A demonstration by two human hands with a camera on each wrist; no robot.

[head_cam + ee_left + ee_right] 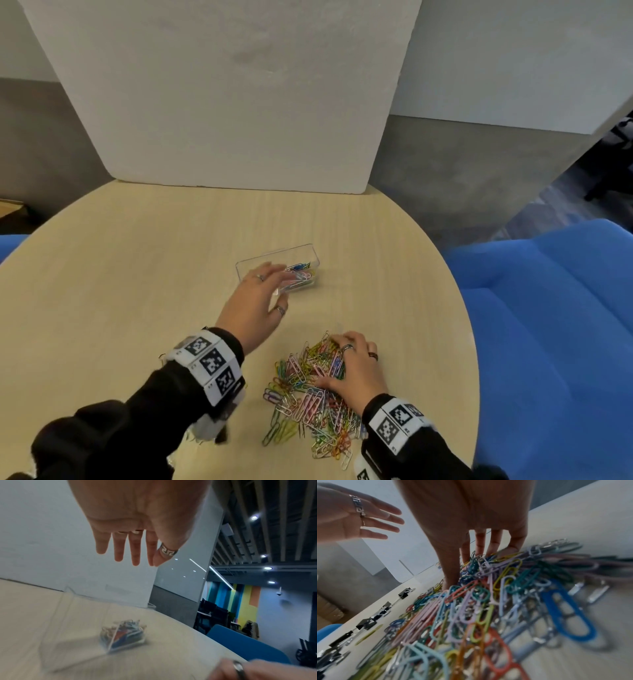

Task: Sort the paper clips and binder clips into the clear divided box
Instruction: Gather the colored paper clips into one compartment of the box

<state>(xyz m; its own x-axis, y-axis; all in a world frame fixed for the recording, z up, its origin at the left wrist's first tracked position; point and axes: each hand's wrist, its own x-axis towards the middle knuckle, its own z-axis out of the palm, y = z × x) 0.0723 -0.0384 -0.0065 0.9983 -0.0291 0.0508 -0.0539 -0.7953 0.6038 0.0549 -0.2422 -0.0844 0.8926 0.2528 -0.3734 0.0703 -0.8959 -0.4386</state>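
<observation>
A big pile of coloured paper clips (pixel 308 394) lies on the round table, near its front. My right hand (pixel 342 363) arches over the pile's far right side; fingers and thumb dig in and curl round a bunch of clips (pixel 488 566). The clear divided box (pixel 274 251) stands behind the pile, with a few paper clips (pixel 301 272) in its right compartment. My left hand (pixel 267 291) hovers over the box's near left part, fingers (pixel 126 545) straight and spread, holding nothing. Several black binder clips (pixel 404 593) lie in a row left of the pile, seen only in the right wrist view.
The light wooden table (pixel 137 274) ends in a curved edge on the right. A blue sofa (pixel 548 325) sits past that edge. A white board (pixel 222 102) stands upright at the table's back.
</observation>
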